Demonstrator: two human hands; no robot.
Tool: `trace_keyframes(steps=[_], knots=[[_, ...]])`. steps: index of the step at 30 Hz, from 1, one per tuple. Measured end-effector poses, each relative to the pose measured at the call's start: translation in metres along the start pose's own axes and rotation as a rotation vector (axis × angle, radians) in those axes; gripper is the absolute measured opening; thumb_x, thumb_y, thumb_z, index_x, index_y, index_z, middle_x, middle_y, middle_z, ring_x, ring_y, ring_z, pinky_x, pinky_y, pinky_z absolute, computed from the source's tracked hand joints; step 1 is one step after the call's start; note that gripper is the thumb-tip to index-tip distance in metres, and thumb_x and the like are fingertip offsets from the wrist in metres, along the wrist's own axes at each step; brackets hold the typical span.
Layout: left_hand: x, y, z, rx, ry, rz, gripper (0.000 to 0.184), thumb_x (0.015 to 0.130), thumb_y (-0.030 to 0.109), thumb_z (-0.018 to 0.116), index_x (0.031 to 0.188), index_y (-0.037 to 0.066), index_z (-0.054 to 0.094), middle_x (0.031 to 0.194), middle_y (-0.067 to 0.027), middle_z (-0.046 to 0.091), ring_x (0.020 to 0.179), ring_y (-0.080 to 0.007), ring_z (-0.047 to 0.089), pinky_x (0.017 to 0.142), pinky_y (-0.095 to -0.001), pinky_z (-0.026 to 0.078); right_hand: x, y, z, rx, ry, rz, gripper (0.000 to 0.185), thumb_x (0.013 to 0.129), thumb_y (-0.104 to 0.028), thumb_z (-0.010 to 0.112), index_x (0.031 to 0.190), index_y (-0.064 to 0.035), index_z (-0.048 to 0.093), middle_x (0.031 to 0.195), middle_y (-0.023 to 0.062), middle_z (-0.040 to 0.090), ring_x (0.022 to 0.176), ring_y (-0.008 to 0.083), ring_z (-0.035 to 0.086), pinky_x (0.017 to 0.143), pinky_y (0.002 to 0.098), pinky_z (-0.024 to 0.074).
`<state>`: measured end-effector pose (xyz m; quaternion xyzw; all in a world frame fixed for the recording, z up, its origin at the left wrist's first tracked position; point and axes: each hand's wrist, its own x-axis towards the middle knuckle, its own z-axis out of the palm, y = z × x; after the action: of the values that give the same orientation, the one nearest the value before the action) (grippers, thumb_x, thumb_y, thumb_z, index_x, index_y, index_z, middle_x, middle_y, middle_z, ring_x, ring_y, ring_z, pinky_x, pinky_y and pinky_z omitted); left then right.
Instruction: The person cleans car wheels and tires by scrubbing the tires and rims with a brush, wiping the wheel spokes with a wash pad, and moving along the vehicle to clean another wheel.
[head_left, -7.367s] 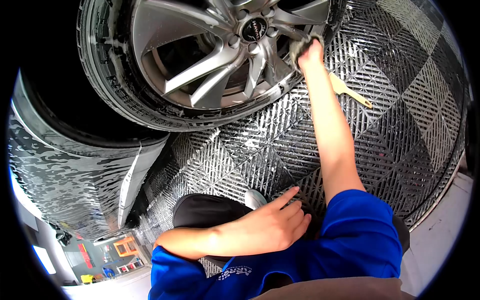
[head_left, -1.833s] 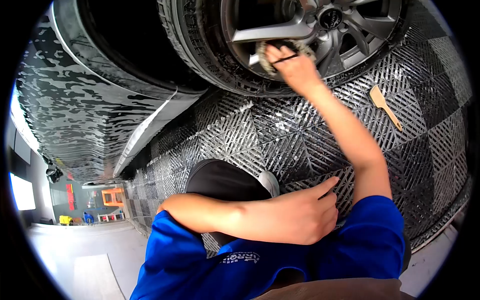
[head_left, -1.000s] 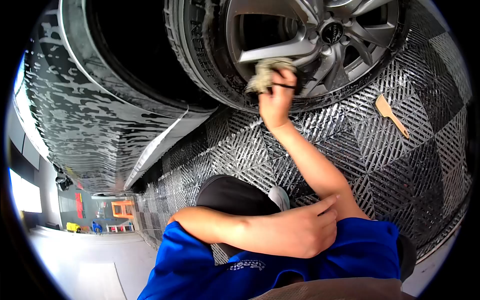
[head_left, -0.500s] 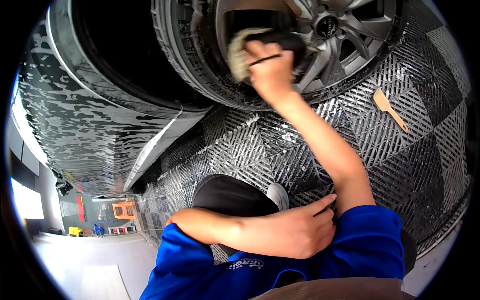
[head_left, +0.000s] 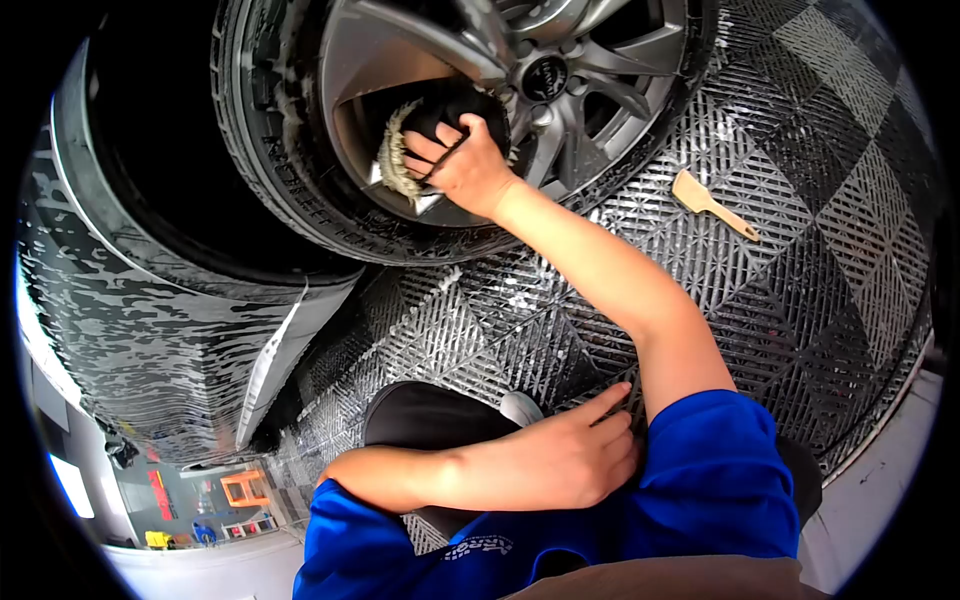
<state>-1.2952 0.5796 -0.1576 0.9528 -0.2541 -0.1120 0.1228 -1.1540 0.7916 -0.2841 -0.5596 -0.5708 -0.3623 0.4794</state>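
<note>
My right hand grips a wash mitt with a shaggy cream edge and a dark back; a thin black strap crosses the fingers. The mitt presses against the grey spoked rim of a car wheel, low between the spokes. Around the rim runs a wet black tyre with foam streaks. My left hand rests across my lap beside my right upper arm, holding nothing, index finger stretched out and the others loosely bent.
A tan flat-headed brush lies on the wet slatted floor tiles right of the wheel. The foam-covered car body rises at left. An orange stool stands in the far background. My dark-clad knee is bent below.
The view has shifted, so the wheel and brush sit further left and lower in the picture. My right hand still holds the mitt on the rim. My left hand keeps its pose.
</note>
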Motion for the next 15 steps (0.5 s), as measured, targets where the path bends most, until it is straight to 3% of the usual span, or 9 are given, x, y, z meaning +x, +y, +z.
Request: trace_keyframes(steps=[2,5,7,9,10,11,13,15], knots=[[0.002,-0.002,0.000,0.028,-0.010,-0.023,0.031,0.076,0.015,0.060,0.100,-0.003,0.065,0.090,-0.0125,0.062,0.097,-0.0272,0.061,0.109,-0.0512,0.037,-0.015,0.026,-0.013,-0.009,-0.023,0.020,0.026,0.082,-0.019,0.054,0.105,-0.0270,0.066,0.120,-0.0084,0.059,0.104,0.0129,0.055,0.091,0.0390,0.0389],[-0.001,-0.001,0.001,0.001,0.024,-0.047,0.033,0.077,0.019,0.061,0.102,-0.004,0.064,0.090,-0.0125,0.063,0.099,-0.0258,0.061,0.110,-0.0486,0.037,-0.036,0.048,-0.013,0.085,0.163,0.010,0.025,0.078,-0.017,0.059,0.102,-0.0154,0.068,0.126,-0.0027,0.061,0.100,0.0192,0.060,0.090,0.0403,0.0449],[-0.003,0.001,-0.001,0.013,0.021,-0.041,0.034,0.079,0.020,0.063,0.103,-0.004,0.064,0.091,-0.0114,0.063,0.101,-0.0242,0.061,0.109,-0.0461,0.038,-0.048,0.045,-0.024,0.113,0.117,0.112,0.025,0.075,-0.011,0.061,0.099,-0.0107,0.069,0.125,0.0021,0.063,0.102,0.0238,0.062,0.090,0.0403,0.0474],[-0.003,0.001,0.002,0.008,-0.010,-0.054,0.034,0.080,0.020,0.062,0.105,-0.003,0.063,0.091,-0.0102,0.063,0.101,-0.0235,0.061,0.109,-0.0451,0.038,-0.065,0.046,-0.018,0.158,0.239,0.291,0.025,0.075,-0.005,0.060,0.098,-0.0087,0.068,0.125,0.0033,0.063,0.101,0.0264,0.064,0.089,0.0393,0.0488],[-0.002,0.002,0.001,0.025,-0.040,-0.038,0.035,0.080,0.022,0.062,0.106,-0.002,0.063,0.093,-0.0097,0.063,0.101,-0.0230,0.061,0.109,-0.0446,0.038,-0.076,0.051,-0.014,0.257,0.237,0.466,0.026,0.075,-0.001,0.060,0.098,-0.0069,0.067,0.121,0.0045,0.065,0.097,0.0286,0.064,0.087,0.0380,0.0503],[-0.001,0.002,0.002,0.030,-0.021,-0.015,0.035,0.080,0.022,0.062,0.106,-0.002,0.063,0.093,-0.0097,0.063,0.101,-0.0230,0.061,0.109,-0.0446,0.038,-0.075,0.064,-0.027,0.308,0.234,0.414,0.026,0.073,0.002,0.062,0.099,-0.0027,0.063,0.117,0.0107,0.066,0.098,0.0312,0.064,0.088,0.0381,0.0500],[0.000,0.003,0.004,-0.029,-0.009,-0.014,0.036,0.080,0.023,0.062,0.106,-0.002,0.063,0.094,-0.0099,0.063,0.100,-0.0230,0.061,0.109,-0.0449,0.038,-0.073,0.086,-0.051,0.406,0.078,0.326,0.027,0.075,0.003,0.062,0.102,-0.0024,0.063,0.112,0.0097,0.067,0.100,0.0318,0.064,0.088,0.0374,0.0500],[0.001,0.001,0.002,-0.036,-0.001,0.022,0.036,0.081,0.022,0.061,0.107,-0.002,0.063,0.095,-0.0101,0.063,0.101,-0.0234,0.061,0.108,-0.0451,0.038,-0.077,0.104,-0.078,0.522,0.007,0.581,0.033,0.078,0.006,0.055,0.109,-0.0047,0.055,0.096,0.0131,0.065,0.094,0.0310,0.063,0.085,0.0353,0.0497]])
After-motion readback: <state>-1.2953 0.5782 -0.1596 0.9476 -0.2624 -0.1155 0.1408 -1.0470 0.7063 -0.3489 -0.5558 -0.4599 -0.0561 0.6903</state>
